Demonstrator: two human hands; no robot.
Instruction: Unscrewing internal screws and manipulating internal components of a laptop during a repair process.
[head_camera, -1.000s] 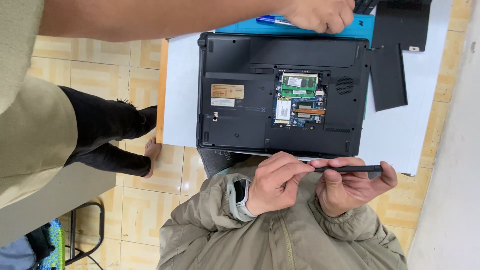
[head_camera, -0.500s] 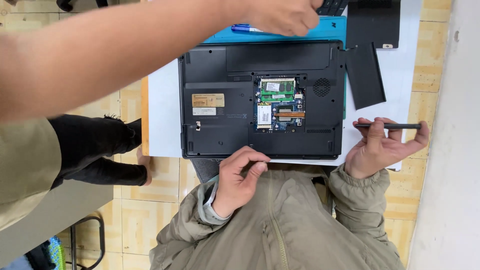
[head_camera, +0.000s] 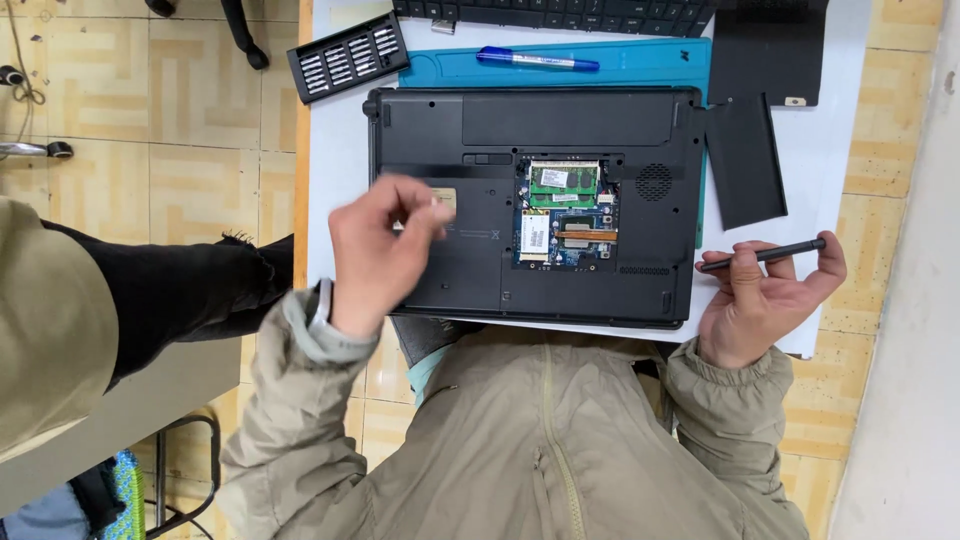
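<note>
– Two hands in the head view, are they both the person's own?
– Yes. Both come up from khaki jacket sleeves at the bottom of the frame. The left hand (head_camera: 378, 250) hovers over a black laptop (head_camera: 470, 260), and there is a watch on its wrist. The fingers are bunched toward the thumb, but the hand is blurred, so I cannot tell whether it pinches anything.
– And the right hand?
– The right hand (head_camera: 765, 295) sits just off the laptop's right edge, palm up. It pinches a slim black tool (head_camera: 765, 255), which lies level between the thumb and fingertips.
– How does the laptop lie?
– It lies bottom up on a white table (head_camera: 335, 150). A bay in its middle is open, showing green circuit boards (head_camera: 565, 215). The hovering hand is left of that bay.
– What else is nearby?
– A flat black cover panel (head_camera: 745, 160) lies just right of the laptop. Behind the laptop is a blue mat (head_camera: 650, 62) with a blue pen (head_camera: 537, 61) on it. A black case of screwdriver bits (head_camera: 347, 57) lies at the mat's left end, and the edge of a keyboard (head_camera: 560, 12) shows at the top. Another person's olive sleeve (head_camera: 50, 330) fills the left border.
</note>
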